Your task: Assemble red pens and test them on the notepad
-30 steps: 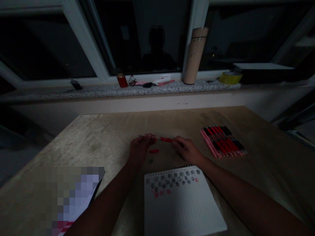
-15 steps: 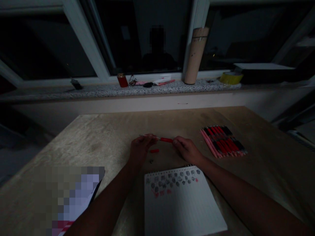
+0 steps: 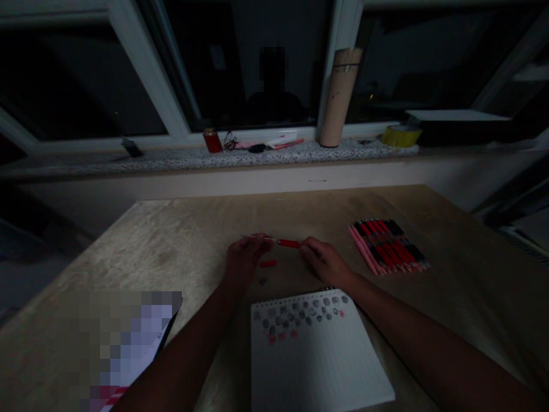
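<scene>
My left hand [image 3: 243, 256] is closed in a pinch on a thin, pale pen refill [image 3: 249, 237], whose end sticks out to the left past the fingers. My right hand [image 3: 326, 260] grips the right end of a red pen barrel [image 3: 289, 244]. Refill and barrel lie almost in one line, meeting near the left fingertips; whether one sits inside the other I cannot tell. Below them on the table are a short red pen part [image 3: 269, 264] and a tiny dark piece [image 3: 263, 281]. A spiral notebook [image 3: 317, 366] with scribbled black and red circles lies nearer to me.
To the right, several red, black and pink pens [image 3: 388, 246] lie side by side on the table [image 3: 189, 229]. A partly blurred flat object [image 3: 141, 332] is at the lower left. The windowsill holds a tall cylinder [image 3: 340, 100], yellow tape [image 3: 401, 135] and a red jar [image 3: 211, 141].
Both hands keep their grip on the refill and the barrel, almost unmoved. The whole view has shifted very slightly.
</scene>
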The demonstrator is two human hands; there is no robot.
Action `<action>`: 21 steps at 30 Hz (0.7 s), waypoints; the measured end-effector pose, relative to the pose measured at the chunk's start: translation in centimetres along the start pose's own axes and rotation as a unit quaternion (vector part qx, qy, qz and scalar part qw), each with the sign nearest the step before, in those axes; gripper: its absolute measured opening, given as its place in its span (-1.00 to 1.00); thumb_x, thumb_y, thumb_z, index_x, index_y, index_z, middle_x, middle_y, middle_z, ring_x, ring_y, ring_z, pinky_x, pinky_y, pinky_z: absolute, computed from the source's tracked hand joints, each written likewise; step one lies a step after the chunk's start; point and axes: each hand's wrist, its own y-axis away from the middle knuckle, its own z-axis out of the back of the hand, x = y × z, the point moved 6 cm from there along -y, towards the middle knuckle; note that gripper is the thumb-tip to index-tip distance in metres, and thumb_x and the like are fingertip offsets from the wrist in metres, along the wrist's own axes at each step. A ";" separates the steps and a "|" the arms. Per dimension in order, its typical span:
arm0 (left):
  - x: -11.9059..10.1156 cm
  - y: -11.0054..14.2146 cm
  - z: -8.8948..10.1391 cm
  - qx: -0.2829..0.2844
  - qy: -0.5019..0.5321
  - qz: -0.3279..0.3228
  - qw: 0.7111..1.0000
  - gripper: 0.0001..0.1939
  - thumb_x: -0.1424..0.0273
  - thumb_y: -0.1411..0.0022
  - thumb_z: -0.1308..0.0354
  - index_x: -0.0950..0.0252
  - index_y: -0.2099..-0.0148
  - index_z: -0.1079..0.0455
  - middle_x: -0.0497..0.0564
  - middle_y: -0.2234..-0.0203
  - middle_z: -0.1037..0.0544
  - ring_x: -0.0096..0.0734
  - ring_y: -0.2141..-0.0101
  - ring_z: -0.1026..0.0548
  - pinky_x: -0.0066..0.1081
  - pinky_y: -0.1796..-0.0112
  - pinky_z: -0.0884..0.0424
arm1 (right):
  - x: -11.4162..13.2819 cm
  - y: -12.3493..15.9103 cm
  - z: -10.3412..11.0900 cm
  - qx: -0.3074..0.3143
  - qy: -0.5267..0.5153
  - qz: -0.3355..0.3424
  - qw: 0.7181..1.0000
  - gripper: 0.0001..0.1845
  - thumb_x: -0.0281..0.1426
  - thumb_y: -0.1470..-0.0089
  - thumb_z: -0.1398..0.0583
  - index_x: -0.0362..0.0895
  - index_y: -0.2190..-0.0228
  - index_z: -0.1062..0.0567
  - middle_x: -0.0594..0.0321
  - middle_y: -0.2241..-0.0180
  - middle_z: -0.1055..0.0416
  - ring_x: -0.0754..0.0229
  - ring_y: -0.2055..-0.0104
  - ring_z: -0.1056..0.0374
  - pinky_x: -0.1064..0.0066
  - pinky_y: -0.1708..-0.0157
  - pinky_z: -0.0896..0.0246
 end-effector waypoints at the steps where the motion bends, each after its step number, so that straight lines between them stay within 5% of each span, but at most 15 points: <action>1: -0.1 0.1 -0.1 0.001 0.002 0.002 1.000 -0.78 0.30 0.04 -0.31 0.36 0.39 -0.48 0.03 0.47 -0.59 -0.43 0.41 -0.53 -0.38 0.25 -0.46 | 0.1 0.0 0.0 0.001 -0.003 0.001 1.000 -0.69 -0.22 -0.21 0.04 -0.13 0.44 -0.31 0.34 0.55 -0.23 0.31 0.51 -0.17 0.49 0.48 -0.04; 9: -0.4 0.3 -0.4 -0.007 -0.030 0.011 0.999 -0.72 0.24 0.07 -0.32 0.38 0.41 -0.48 0.06 0.45 -0.58 -0.42 0.43 -0.53 -0.33 0.24 -0.46 | -0.8 0.2 -0.1 -0.002 -0.046 -0.029 0.998 -0.65 -0.18 -0.21 0.05 -0.13 0.45 -0.32 0.37 0.60 -0.19 0.33 0.56 -0.11 0.51 0.55 0.00; 13: -0.4 0.5 -0.6 0.020 -0.130 0.017 0.991 -0.71 0.20 0.02 -0.27 0.37 0.38 -0.50 0.08 0.41 -0.58 -0.39 0.40 -0.52 -0.36 0.28 -0.46 | -0.3 0.1 -0.3 0.010 -0.010 -0.004 1.000 -0.74 -0.23 -0.16 -0.04 -0.14 0.25 -0.39 0.32 0.52 -0.31 0.30 0.52 -0.20 0.49 0.51 -0.06; 21: -0.2 1.0 -1.4 0.073 -0.274 0.026 0.959 -0.63 0.12 -0.02 -0.19 0.34 0.30 -0.49 0.10 0.30 -0.58 -0.31 0.30 -0.51 -0.39 0.36 -0.47 | 0.5 0.1 -0.7 0.034 0.057 0.032 0.997 -0.84 -0.37 -0.11 -0.10 -0.13 0.25 -0.42 0.21 0.37 -0.44 0.24 0.38 -0.33 0.46 0.38 -0.16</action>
